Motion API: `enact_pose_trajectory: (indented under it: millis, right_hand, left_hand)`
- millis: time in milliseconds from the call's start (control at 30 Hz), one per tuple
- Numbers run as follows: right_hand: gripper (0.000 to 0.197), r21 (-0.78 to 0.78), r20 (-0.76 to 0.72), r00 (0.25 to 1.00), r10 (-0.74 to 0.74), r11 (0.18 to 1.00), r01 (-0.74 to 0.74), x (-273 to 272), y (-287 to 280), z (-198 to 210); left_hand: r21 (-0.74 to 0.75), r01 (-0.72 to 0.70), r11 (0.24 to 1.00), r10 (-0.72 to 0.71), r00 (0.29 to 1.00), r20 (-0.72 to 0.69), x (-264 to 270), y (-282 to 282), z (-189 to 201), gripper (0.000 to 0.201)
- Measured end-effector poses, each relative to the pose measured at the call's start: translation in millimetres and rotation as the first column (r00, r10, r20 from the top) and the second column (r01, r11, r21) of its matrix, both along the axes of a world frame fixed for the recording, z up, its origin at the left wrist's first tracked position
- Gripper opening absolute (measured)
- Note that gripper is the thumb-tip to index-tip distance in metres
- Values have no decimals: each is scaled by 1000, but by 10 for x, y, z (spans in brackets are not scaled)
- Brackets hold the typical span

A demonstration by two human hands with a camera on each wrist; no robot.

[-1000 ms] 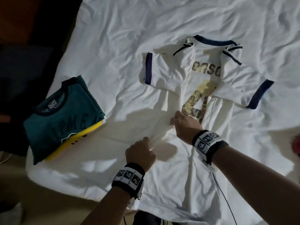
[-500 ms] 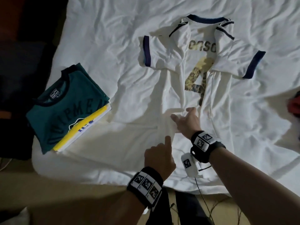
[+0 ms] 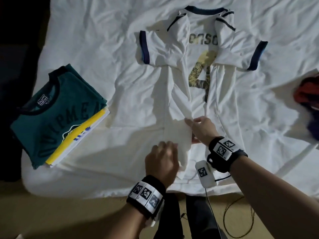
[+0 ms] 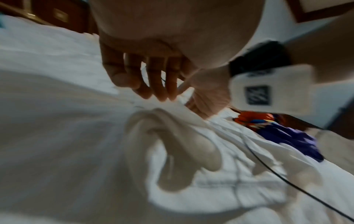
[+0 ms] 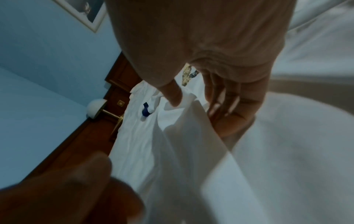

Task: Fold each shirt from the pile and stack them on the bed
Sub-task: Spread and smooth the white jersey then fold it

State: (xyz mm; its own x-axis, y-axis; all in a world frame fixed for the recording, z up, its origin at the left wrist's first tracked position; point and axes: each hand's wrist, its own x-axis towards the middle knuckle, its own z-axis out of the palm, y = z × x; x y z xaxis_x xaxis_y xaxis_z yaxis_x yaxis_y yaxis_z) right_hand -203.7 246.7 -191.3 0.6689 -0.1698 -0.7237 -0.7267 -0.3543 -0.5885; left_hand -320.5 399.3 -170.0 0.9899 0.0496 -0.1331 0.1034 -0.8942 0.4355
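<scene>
- Head view: a white jersey (image 3: 203, 87) is lying face down in the middle of the bed (image 3: 89, 31), collar at the far end, both side panels turned in. The right hand (image 3: 202, 130) is pinching the inner edge of the left panel between thumb and fingers; the left hand (image 3: 162, 161) is curling round the same edge nearer the hem. A folded stack (image 3: 57, 116), green shirt on top, is sitting at the left; the unfolded pile (image 3: 307, 97) is showing at the right edge.
- Left wrist view: blurred; the left fingers (image 4: 161, 84) are bending down onto bunched white cloth (image 4: 172, 145). How firmly they are gripping, I cannot tell.
- Right wrist view: the thumb (image 5: 172, 94) and fingers (image 5: 228, 109) are closing on a raised cloth edge (image 5: 191, 121).
- Handling, judged: light, limp, probably slippery fabric; best taken at hem and fold edge, two points at once, to prevent sagging.
</scene>
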Motion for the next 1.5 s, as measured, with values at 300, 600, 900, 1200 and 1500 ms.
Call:
enact_pose_trajectory:
  millis: [300, 600, 900, 1200, 1500]
  right_hand:
    - [30, -104, -6, 960, 279, 955, -278, -300, -18, -20]
    - [59, -17, -43, 961, 273, 962, -274, -913, 25, -70]
    - [49, 9, 95, 974, 207, 978, -208, -975, 65, -11]
    - [57, -80, 105, 964, 245, 968, -237, -1075, 79, 65]
    - [56, -85, -18, 974, 225, 970, -226, -1102, 15, 78]
  left_hand:
    - [-158, -146, 977, 52, 874, -484, 190, 249, -260, 34]
    - [-270, -125, 955, 32, 945, -326, -58, 369, -147, 27]
    - [-320, 177, 931, -246, 951, -188, -454, 451, -228, 20]
    - [-101, 412, 906, -416, 909, -21, -600, 472, -198, 12]
    - [88, 476, 875, -484, 862, 151, -431, 464, -320, 17]
